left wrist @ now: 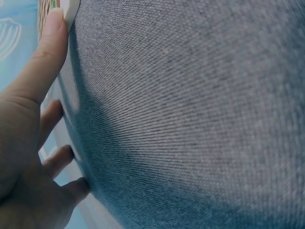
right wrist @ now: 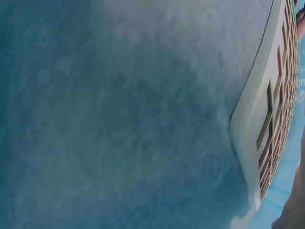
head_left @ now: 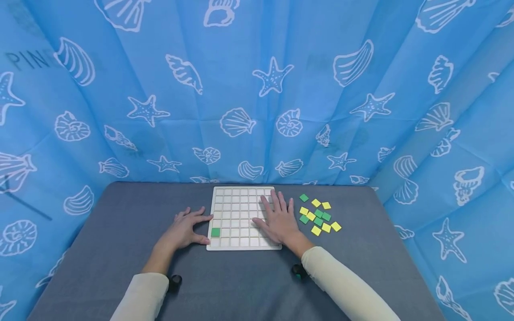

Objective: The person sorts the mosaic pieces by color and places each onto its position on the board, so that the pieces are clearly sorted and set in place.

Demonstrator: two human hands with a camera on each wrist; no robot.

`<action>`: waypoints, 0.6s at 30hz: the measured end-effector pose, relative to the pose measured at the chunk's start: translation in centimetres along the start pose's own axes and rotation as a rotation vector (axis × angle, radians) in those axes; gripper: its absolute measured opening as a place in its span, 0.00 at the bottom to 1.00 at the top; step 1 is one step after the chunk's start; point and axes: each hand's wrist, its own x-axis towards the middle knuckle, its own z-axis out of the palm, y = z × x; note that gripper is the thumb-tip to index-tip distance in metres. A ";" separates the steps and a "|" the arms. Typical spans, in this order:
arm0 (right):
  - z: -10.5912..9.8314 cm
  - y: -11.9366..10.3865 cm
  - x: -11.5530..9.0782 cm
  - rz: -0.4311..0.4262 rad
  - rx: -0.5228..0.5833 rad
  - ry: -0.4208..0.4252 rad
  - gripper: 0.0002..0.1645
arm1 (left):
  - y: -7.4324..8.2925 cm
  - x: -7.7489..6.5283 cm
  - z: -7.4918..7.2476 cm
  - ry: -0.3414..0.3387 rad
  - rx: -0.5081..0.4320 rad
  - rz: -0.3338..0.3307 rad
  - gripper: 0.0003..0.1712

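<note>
A white gridded board [head_left: 234, 214] lies on the grey table, a green square tile [head_left: 215, 232] in a cell near its lower left corner. At its left edge, my left hand [head_left: 182, 229] touches the rim with thumb and forefinger spread apart. In the left wrist view the thumb [left wrist: 50, 45] rests at the board's edge [left wrist: 71, 14], the other fingertips lower on the cloth. Over the board's right side, my right hand [head_left: 281, 222] lies with fingers extended and holds nothing. The right wrist view has the board's corner [right wrist: 243, 129] and only a sliver of hand [right wrist: 293, 202].
Right of the board, several loose yellow tiles [head_left: 316, 231] and green tiles [head_left: 304, 197] lie scattered on the grey tabletop [head_left: 237, 285]. A blue curtain [head_left: 249, 147] with white shell prints hangs right behind the table's far edge.
</note>
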 end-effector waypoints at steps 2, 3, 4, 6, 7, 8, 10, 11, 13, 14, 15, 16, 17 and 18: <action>0.2 0.6 0.0 0.004 -0.003 0.002 0.50 | 0.1 0.0 0.0 -0.003 -0.001 0.000 0.50; 0.3 0.9 0.0 0.006 -0.006 -0.001 0.50 | 0.1 0.0 0.0 -0.005 0.001 -0.001 0.50; 0.3 1.1 0.0 0.007 -0.011 -0.002 0.51 | 0.1 0.0 0.0 -0.006 0.003 -0.001 0.50; 0.4 1.8 0.0 0.014 -0.022 -0.005 0.51 | 0.1 0.0 0.0 -0.007 0.008 -0.004 0.50; 0.4 2.1 -0.1 0.020 -0.020 -0.003 0.51 | 0.1 0.0 0.0 -0.009 0.010 -0.004 0.50; 0.4 2.4 -0.2 0.025 -0.018 -0.001 0.51 | 0.1 0.0 0.0 -0.010 0.011 -0.004 0.51; 0.3 2.9 -0.3 0.038 -0.011 0.009 0.51 | 0.1 0.1 0.0 -0.009 0.014 -0.002 0.51; 0.2 3.2 -0.3 0.044 -0.010 0.013 0.50 | 0.1 0.1 0.0 -0.008 0.013 -0.002 0.51; -0.1 3.6 -0.5 0.051 0.002 0.026 0.50 | 0.1 0.1 0.1 -0.006 0.013 -0.002 0.51; -0.3 3.8 -0.6 0.055 0.007 0.029 0.50 | 0.2 0.1 0.1 -0.004 0.013 -0.002 0.51; -0.4 4.0 -0.6 0.060 0.012 0.031 0.50 | 0.1 0.1 0.1 -0.002 0.013 -0.003 0.51; -0.5 4.2 -0.7 0.065 0.016 0.033 0.50 | 0.1 0.1 0.1 -0.001 0.014 -0.003 0.51; -0.6 4.4 -0.7 0.071 0.024 0.034 0.50 | 0.1 0.1 0.1 0.002 0.015 -0.002 0.51; -0.7 4.6 -0.8 0.079 0.035 0.036 0.50 | 0.1 0.1 0.1 0.002 0.015 0.000 0.51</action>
